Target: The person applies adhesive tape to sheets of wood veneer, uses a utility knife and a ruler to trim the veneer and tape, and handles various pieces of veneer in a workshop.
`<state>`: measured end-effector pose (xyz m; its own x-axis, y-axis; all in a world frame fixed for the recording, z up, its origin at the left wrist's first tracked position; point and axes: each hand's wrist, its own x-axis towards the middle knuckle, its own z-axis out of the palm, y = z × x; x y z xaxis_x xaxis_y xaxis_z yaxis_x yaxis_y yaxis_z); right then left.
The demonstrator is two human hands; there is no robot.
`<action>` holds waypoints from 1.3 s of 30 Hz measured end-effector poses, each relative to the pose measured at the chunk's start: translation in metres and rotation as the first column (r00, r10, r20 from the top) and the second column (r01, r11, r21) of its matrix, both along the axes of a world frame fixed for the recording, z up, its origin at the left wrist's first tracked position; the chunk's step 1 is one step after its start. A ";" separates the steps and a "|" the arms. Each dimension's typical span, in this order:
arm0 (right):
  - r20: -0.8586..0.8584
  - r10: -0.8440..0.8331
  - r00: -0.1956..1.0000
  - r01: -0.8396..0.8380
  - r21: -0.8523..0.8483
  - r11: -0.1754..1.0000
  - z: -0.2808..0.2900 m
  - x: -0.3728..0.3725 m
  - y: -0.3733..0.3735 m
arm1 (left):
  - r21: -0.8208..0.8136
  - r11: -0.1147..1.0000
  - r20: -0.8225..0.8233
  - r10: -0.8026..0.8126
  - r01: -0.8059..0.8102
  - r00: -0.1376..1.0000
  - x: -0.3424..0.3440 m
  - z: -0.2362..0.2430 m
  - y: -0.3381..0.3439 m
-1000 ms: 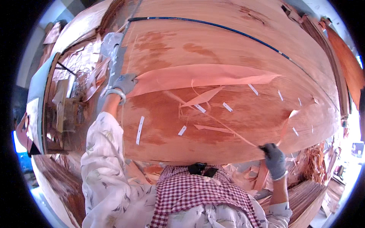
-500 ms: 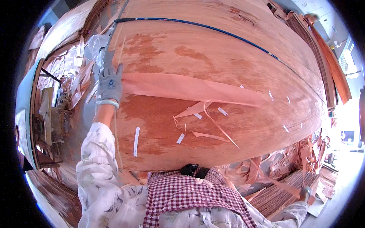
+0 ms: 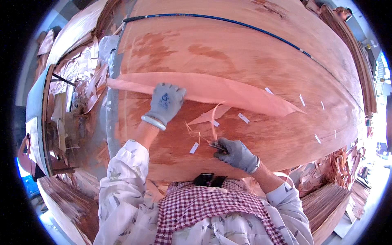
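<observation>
My left hand [image 3: 166, 102], in a grey glove with a pale bangle at the wrist, is closed on the lower edge of a long pink-brown veneer strip [image 3: 212, 87]. That strip lies across a broad reddish wood veneer sheet [image 3: 171, 157], its left end reaching past the sheet's edge. My right hand [image 3: 239, 154], also gloved, grips a small dark knife-like tool [image 3: 218, 148], partly hidden by the fingers. A thin curled veneer sliver [image 3: 213, 122] rises just beyond the tool. Beside it lies a torn veneer scrap [image 3: 208, 114].
A long blue rod [image 3: 232, 29] with a dark handle lies across the far part of the sheet. Several white tape pieces [image 3: 243, 118] dot the surface. Veneer scraps [image 3: 326, 169] heap at the right, near stacked veneer [image 3: 326, 206]. A framed stand [image 3: 49, 122] is at the left.
My left hand has moved right from the strip's left end and closed on its lower edge. My right hand has come from the lower right, where it held a trailing veneer ribbon, onto the sheet.
</observation>
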<state>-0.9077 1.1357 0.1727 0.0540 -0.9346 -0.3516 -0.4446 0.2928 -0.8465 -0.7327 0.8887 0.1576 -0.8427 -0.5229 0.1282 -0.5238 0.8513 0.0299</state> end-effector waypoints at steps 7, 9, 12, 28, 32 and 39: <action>-0.034 -0.665 0.746 0.635 0.339 0.694 0.008 -0.120 0.114 | -0.267 0.930 -0.167 0.214 -0.253 0.962 0.025 0.033 -0.062; -0.201 -0.804 0.559 0.808 0.349 0.474 0.006 -0.181 0.196 | -0.303 0.898 -0.288 0.231 -0.318 0.929 0.033 0.037 -0.074; -0.848 -0.330 0.414 0.869 0.260 0.422 -0.029 -0.275 0.444 | -0.334 0.891 -0.333 0.195 -0.309 0.922 0.017 0.046 -0.071; -0.105 -0.408 0.907 0.416 0.378 0.827 0.067 -0.141 0.082 | -0.063 0.990 0.156 0.132 -0.123 0.979 -0.007 -0.046 0.015; -0.484 0.172 0.858 -0.286 -0.171 0.943 0.023 -0.047 -0.028 | 0.050 0.992 0.106 0.111 -0.117 0.988 0.000 -0.051 0.009; -0.702 0.279 0.655 -0.458 -0.076 0.886 -0.021 0.006 -0.085 | 0.046 0.991 -0.007 0.125 -0.124 0.992 0.000 -0.039 0.010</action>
<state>-0.9018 1.0511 0.1516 0.2521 -0.9432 -0.2162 -0.9340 -0.1787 -0.3095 -0.7323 0.8985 0.1187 -0.7693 -0.6293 0.1103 -0.6252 0.7771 0.0724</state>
